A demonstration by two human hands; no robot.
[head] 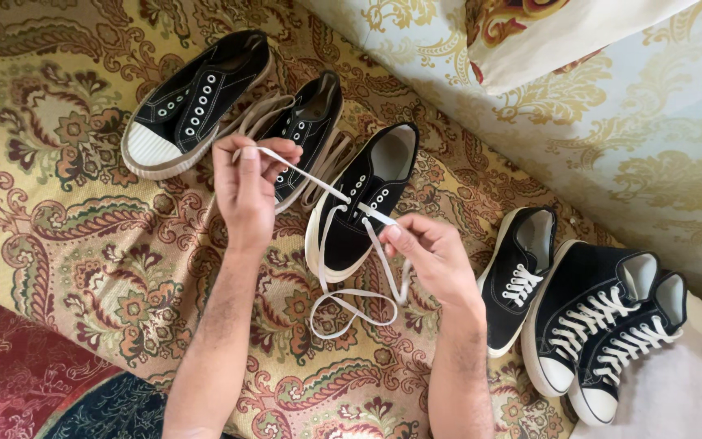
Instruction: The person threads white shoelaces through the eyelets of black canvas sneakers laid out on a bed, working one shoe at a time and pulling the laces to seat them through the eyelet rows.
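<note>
You've got a matt black canvas sneaker (361,203) with a smooth white rubber sole. The lace (343,297) looks like flat woven cotton, and the paisley bedspread (91,244) is soft printed cloth.

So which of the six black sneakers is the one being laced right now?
The middle sneaker, between both hands: its white lace runs to the left hand and right hand.

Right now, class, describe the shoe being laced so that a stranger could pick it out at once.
On the patterned gold cloth, six black canvas shoes lie in two groups of three. In the left group, take the shoe nearest the right hand. Only it has a white lace partly threaded, one end pinched by each hand, the other in the left hand.
</note>
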